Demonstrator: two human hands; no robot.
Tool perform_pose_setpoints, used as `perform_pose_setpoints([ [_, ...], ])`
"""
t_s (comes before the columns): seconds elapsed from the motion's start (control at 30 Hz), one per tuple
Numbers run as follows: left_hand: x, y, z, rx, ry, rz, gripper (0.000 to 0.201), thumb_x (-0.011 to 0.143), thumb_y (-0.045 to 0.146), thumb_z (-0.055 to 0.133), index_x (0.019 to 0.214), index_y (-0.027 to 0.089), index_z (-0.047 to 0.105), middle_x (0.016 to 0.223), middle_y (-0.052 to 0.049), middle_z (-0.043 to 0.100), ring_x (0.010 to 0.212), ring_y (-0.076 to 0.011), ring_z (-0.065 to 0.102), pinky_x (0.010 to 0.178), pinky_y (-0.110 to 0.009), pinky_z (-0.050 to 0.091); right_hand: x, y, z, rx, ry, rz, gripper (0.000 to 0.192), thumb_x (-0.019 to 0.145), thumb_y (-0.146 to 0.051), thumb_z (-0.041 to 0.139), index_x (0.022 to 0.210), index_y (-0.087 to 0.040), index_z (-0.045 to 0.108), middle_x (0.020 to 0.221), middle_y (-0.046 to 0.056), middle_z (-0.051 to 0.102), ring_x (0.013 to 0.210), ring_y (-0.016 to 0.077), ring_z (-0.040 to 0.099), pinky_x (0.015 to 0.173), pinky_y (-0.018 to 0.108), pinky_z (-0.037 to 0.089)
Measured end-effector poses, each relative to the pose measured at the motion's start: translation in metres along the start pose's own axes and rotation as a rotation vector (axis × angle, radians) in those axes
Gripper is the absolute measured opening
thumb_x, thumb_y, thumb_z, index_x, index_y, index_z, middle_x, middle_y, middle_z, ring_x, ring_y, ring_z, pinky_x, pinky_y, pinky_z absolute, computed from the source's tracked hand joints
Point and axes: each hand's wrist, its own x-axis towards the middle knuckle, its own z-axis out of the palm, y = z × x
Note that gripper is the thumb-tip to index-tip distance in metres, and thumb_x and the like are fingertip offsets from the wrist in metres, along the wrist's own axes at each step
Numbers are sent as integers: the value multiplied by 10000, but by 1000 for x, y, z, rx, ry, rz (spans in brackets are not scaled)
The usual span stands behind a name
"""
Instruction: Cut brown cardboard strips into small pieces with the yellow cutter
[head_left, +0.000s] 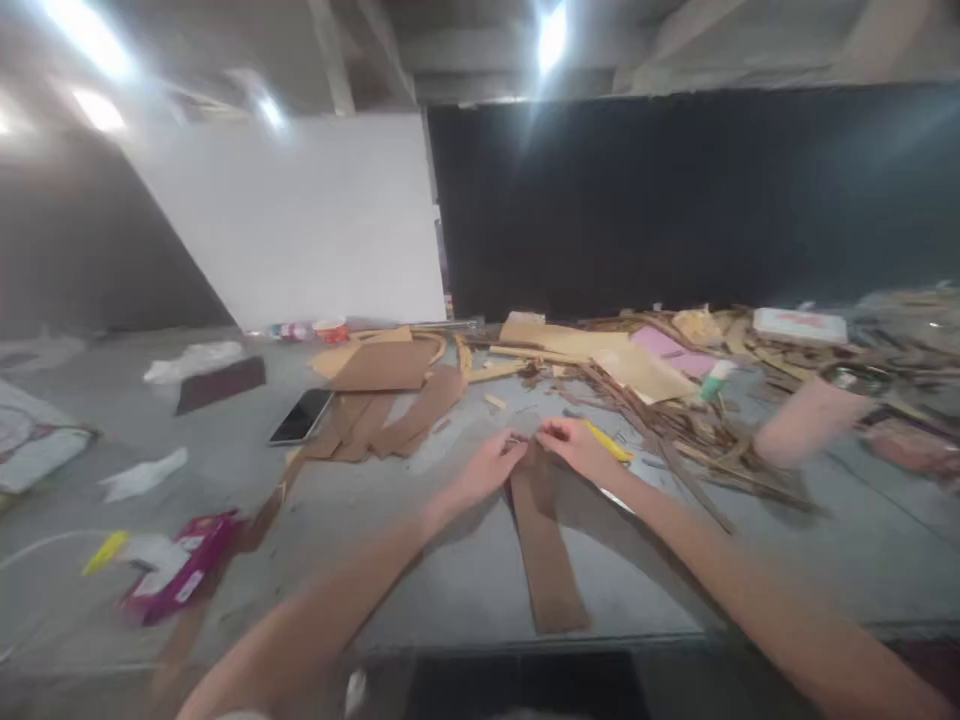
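A long brown strip [547,550], flat like leather or card, lies on the grey table and points away from me. My left hand [495,462] pinches the left corner of its far end. At the right corner of that same end, my right hand [576,442] has thumb and fingers closed on it. The fingertips are a little blurred, so fine detail there is hidden. Just beyond my right wrist lies a yellow-handled tool [609,442], partly covered by the hand; its kind cannot be made out.
Brown flat pieces [382,400] are piled at the back left, beside a phone [302,416]. Thin offcuts [675,430] heap up at the right, near a pink roll-like piece [810,420]. A magenta packet [184,572] lies at the front left. White crumpled plastic [146,475] sits behind it.
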Motion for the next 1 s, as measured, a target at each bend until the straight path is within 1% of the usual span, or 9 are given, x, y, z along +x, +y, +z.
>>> perform_pose_setpoints([
  [0.1,-2,-4,11,-247,-103,-17,466,1009,646,656,1098,197,747,1007,-82,778,935,-258,725,858,-369,531,-6,-3,4,83,-33,68,405,895,-609,706,777,-227,645,658,-21,596,615,154,512,595,293,389],
  [0.2,-4,-9,18,-460,-244,-43,588,978,722,684,1171,172,763,966,-109,801,872,-266,758,863,-391,556,-9,-4,7,158,-49,77,430,909,-646,721,808,-233,654,656,-18,613,614,163,534,599,300,412],
  [0.3,-4,-12,16,-572,-325,-64,627,908,727,783,1142,146,770,889,-122,807,806,-266,764,840,-391,570,-10,-2,8,211,-49,55,452,896,-671,761,836,-229,690,671,-18,622,637,165,552,628,305,439],
  [0.37,-2,-12,12,-633,-364,-98,601,889,698,826,1121,147,766,886,-129,813,805,-268,771,830,-385,576,-9,1,8,271,-61,46,448,892,-666,785,949,-222,751,729,-9,659,671,168,587,666,312,473],
  [0.47,0,-10,6,-668,-381,-120,531,899,641,852,1046,137,775,905,-145,821,841,-255,777,858,-361,572,-9,6,8,355,-88,31,476,905,-650,801,1121,-225,786,787,-3,680,717,176,632,710,321,513],
  [0.57,0,-7,4,-687,-400,-108,515,906,624,856,1017,128,776,925,-158,823,874,-254,782,886,-357,570,-11,10,7,402,-112,53,517,916,-666,793,1183,-224,786,761,-4,668,686,179,641,657,318,519],
  [0.67,-2,-5,4,-704,-441,-107,512,912,624,851,1043,137,764,946,-168,825,896,-266,787,887,-366,572,-12,11,7,444,-131,80,534,895,-672,816,1181,-221,785,748,-3,669,640,175,637,602,312,514],
  [0.8,-3,-2,4,-700,-487,-102,490,924,620,841,1038,152,753,982,-178,823,933,-276,789,900,-372,568,-12,11,6,492,-138,97,531,848,-660,868,1131,-217,789,743,-6,674,605,168,640,573,310,519],
  [1.0,-2,-5,3,-664,-473,-92,507,902,628,858,1031,144,777,980,-167,821,938,-271,783,912,-369,565,-11,11,6,531,-135,117,478,829,-619,901,1063,-217,792,731,0,687,594,181,650,552,320,519],
])
